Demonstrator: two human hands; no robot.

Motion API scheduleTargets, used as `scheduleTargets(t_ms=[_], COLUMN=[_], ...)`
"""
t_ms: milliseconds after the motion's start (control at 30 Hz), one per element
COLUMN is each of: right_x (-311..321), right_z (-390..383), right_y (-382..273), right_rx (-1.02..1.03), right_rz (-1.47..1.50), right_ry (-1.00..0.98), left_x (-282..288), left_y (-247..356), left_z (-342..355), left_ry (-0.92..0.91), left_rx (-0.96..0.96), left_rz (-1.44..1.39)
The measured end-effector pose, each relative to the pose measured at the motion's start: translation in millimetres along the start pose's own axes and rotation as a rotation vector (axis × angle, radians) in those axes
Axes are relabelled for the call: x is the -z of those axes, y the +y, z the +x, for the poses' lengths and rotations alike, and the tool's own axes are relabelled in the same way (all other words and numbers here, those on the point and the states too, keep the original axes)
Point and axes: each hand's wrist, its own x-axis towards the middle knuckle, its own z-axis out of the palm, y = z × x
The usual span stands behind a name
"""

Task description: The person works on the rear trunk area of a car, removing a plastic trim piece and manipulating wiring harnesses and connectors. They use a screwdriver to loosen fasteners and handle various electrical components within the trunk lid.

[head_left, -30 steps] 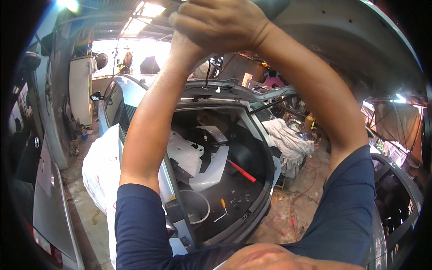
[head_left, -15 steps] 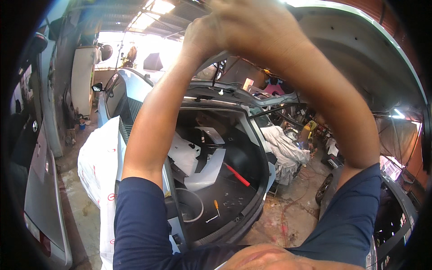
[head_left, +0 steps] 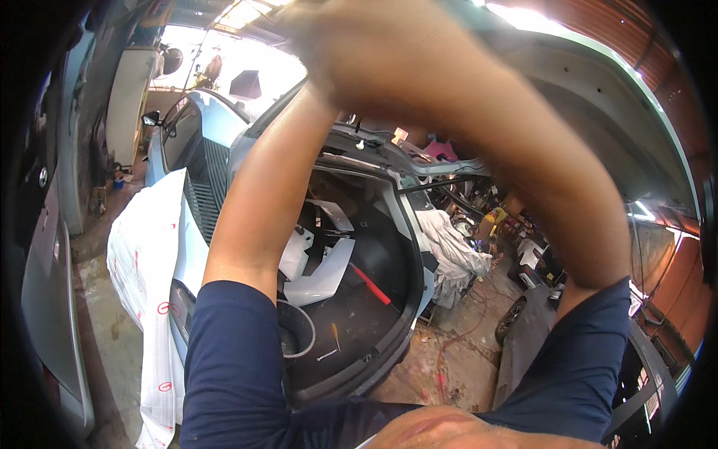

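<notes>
Both my arms are raised overhead toward the underside of a car's lifted tailgate [head_left: 598, 90]. My right hand [head_left: 374, 41] is smeared by motion at the top of the picture, over my left hand [head_left: 321, 75], which is mostly hidden behind it; what either holds cannot be made out. Below them is the car's open boot [head_left: 374, 352], with white body panels [head_left: 321, 288], a red bar-shaped object [head_left: 372, 284], a grey bucket [head_left: 299, 344], a yellow-handled screwdriver [head_left: 336, 334] and a small silver tool [head_left: 327, 355].
White printed sheeting [head_left: 142, 262] drapes the car's left side. A grey vehicle [head_left: 52, 284] stands at the far left, another car [head_left: 508, 337] at the right. A crumpled grey cover [head_left: 449, 247] lies over a cluttered heap. A hose [head_left: 449, 348] runs along the stained floor.
My hands have shifted slightly rightward in view and my right hand is more blurred. The whole view has moved, with the boot now higher and further left and more roof showing at the right.
</notes>
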Motion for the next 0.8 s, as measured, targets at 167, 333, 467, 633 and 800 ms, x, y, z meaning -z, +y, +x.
scheduleTargets(t_ms=[167,333,467,633,800], right_x=[-63,-59,-82,-70,-96], right_z=[-5,-11,-19,-31,-42], right_y=[58,54,13,13,91], right_rx=[-0.192,-0.366,0.058,0.228,0.299], right_rz=[0.301,0.103,-0.08,0.052,-0.112], right_ry=[0.148,-0.19,0.441,0.38,0.431], left_x=[-5,-9,6,-60,-37], left_y=[5,4,7,11,-52], left_z=[4,9,7,19,6], left_ry=[0.012,0.004,-0.073,0.586,0.254], left_rx=[0.001,0.021,0.12,0.389,-0.391], left_rz=[0.021,0.033,0.032,0.733,0.438])
